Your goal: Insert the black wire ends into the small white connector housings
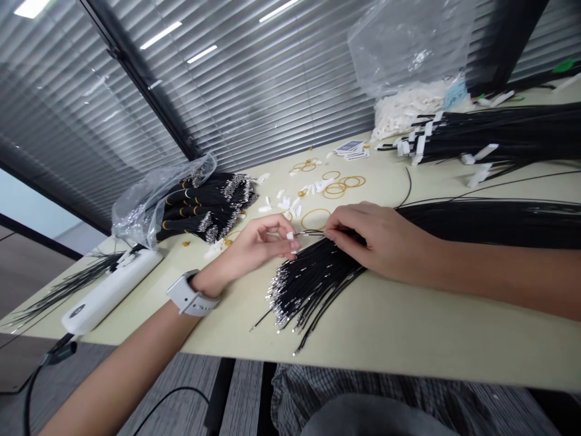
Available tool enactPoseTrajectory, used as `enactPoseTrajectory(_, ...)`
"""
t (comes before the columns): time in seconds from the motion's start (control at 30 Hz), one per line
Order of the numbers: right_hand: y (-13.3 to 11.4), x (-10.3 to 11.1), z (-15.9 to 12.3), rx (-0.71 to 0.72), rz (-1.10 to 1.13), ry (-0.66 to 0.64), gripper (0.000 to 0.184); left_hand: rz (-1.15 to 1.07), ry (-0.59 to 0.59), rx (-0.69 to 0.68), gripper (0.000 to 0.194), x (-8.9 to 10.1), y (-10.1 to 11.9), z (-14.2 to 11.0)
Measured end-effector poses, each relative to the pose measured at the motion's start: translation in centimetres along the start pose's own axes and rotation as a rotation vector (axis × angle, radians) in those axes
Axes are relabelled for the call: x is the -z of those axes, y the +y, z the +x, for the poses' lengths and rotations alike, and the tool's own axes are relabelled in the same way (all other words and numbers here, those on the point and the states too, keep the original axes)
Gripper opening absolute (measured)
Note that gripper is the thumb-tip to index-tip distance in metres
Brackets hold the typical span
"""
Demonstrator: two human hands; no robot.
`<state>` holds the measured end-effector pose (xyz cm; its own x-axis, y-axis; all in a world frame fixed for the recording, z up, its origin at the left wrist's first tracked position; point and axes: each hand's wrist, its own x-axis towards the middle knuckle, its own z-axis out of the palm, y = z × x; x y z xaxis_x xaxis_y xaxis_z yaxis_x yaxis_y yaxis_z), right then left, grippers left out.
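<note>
Tabletop (431, 333) | left hand (261, 239): grip pinching white connector (291, 235) | right hand (374, 239): pinching black wires (312, 232)

Horizontal grey slatted blinds (281, 91) extend across 12 o'clock, bounded by a slender dark frame bar (144, 91) at 10 o'clock and a broad dark upright post (512, 42) at 2 o'clock, with narrow bright white light strips (202, 54) at 11 o'clock. A flat pale cream-yellow tabletop (445, 327) spans the middle, bare at 4 o'clock. Grey streaked flooring (240, 393) lies below at 7 o'clock; a smooth pale blue panel (40, 200) stands at 9 o'clock.
</note>
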<state>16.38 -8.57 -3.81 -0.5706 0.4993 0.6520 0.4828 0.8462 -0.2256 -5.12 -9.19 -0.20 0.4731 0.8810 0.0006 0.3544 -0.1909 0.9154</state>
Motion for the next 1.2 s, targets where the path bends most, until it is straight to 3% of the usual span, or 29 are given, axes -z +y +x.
enactPoseTrajectory(0.17, -0.02, -0.17, -0.04, 0.015, 0.013, -0.031, 0.012, 0.015, -0.065, -0.037, 0.014, -0.12, -0.07, -0.07)
enactPoseTrajectory(0.53, -0.25, -0.06, -0.07, 0.092, 0.018, -0.044, 0.016, 0.081, -0.092, -0.059, 0.017, -0.19, 0.12, -0.45)
enactPoseTrajectory(0.77, -0.05, -0.15, 0.02, 0.005, 0.033, -0.021, 0.012, 0.010, -0.082, -0.046, 0.019, -0.31, -0.19, -0.05)
enactPoseTrajectory(1.2, -0.26, -0.15, 0.00, -0.011, 0.038, -0.044, 0.011, -0.026, -0.084, -0.021, 0.020, -0.55, -0.02, 0.07)
